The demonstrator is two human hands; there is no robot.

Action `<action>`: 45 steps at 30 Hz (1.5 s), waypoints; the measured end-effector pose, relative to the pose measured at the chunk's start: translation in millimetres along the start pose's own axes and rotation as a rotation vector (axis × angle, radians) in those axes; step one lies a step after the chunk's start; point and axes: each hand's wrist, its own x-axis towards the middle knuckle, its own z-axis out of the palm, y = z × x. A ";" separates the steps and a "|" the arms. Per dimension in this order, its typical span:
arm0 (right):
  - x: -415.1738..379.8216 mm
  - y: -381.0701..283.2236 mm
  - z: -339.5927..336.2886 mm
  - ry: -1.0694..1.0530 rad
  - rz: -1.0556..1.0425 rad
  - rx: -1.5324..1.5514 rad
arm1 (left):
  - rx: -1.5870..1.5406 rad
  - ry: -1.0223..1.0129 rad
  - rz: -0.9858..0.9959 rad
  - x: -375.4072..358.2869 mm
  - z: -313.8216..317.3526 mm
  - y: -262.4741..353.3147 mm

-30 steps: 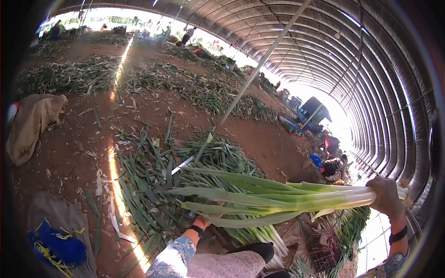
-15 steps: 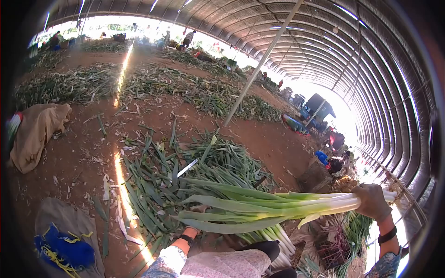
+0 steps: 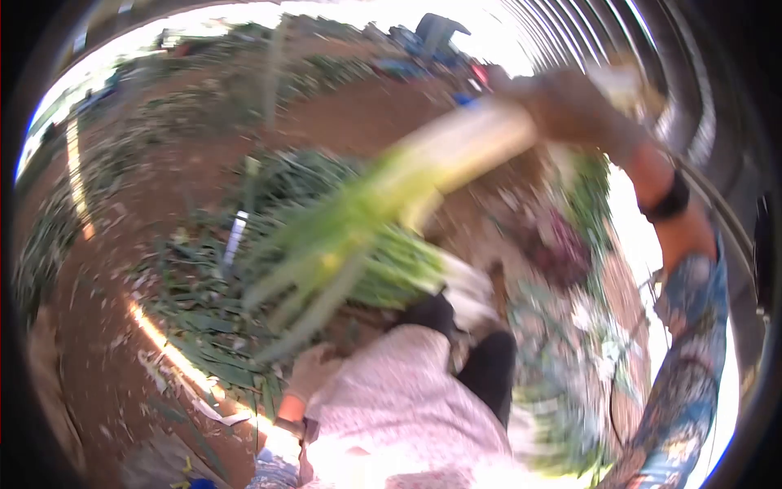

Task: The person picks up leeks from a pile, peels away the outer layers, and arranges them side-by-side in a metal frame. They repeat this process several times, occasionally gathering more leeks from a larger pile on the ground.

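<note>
Raised at the upper right, my right hand (image 3: 562, 106) is closed around the white stems of a bunch of green onions (image 3: 366, 200). The bunch slants down to the left, its leaves fanned out and smeared by motion. Below it lies another bunch of green onions (image 3: 407, 265), white ends toward my knees. My left hand (image 3: 314, 371) is low beside my lap, next to the cut leaves; its fingers are blurred, and I cannot tell whether they hold anything. A pale flat strip (image 3: 235, 240) stands out on the heap of cut green leaves (image 3: 301, 183).
Purple-red strands (image 3: 558, 244) lie in a pile to the right, beside more green leaves. Loose leaves and onions (image 3: 562, 407) cover the ground by my right knee. Farther back, rows of leaf litter (image 3: 187, 106) cross the brown soil, under a ribbed tunnel roof (image 3: 635, 49).
My right hand has lifted the bunch, swinging its white end up and its leaves down to the left. My left hand has come out from under the leaves. The view has turned right and down.
</note>
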 end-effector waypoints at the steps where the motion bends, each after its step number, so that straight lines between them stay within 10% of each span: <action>1: 3.2 8.9 0.5 0.060 -0.090 -0.002 | -0.344 -0.117 0.096 6.5 2.8 20.3; 8: -13.6 14.3 -7.3 0.160 -0.020 0.083 | -1.830 -0.319 0.469 129.9 -63.4 164.9; 10: -39.9 10.0 18.2 0.118 0.101 0.146 | -1.808 -0.205 0.564 160.2 -94.7 184.1; 17: -123.4 -69.3 218.8 0.007 0.587 0.346 | -1.595 0.188 0.399 274.3 -138.1 180.9; 22: -166.2 -186.1 371.3 -0.107 0.691 0.546 | 0.464 0.615 0.401 335.3 -146.9 45.9; 25: -195.6 -261.6 440.2 -0.311 0.685 0.687 | 0.595 0.421 -0.045 350.2 -159.0 -33.5; 28: -223.3 -331.4 500.7 -0.338 0.729 0.813 | 0.325 0.819 0.310 353.4 -77.2 58.2; 32: -231.7 -361.0 525.5 -0.242 0.807 0.827 | 0.491 0.012 0.624 372.6 89.0 156.6; 36: -235.6 -370.1 524.2 -0.308 0.831 0.806 | 0.900 -0.374 0.862 415.3 202.7 163.8; 39: -265.3 -371.5 519.8 -0.431 0.865 0.889 | 1.050 -0.684 0.557 426.0 227.0 161.2; 45: -273.4 -379.9 515.5 -0.467 0.962 0.991 | 0.922 -0.512 0.827 419.2 244.0 107.8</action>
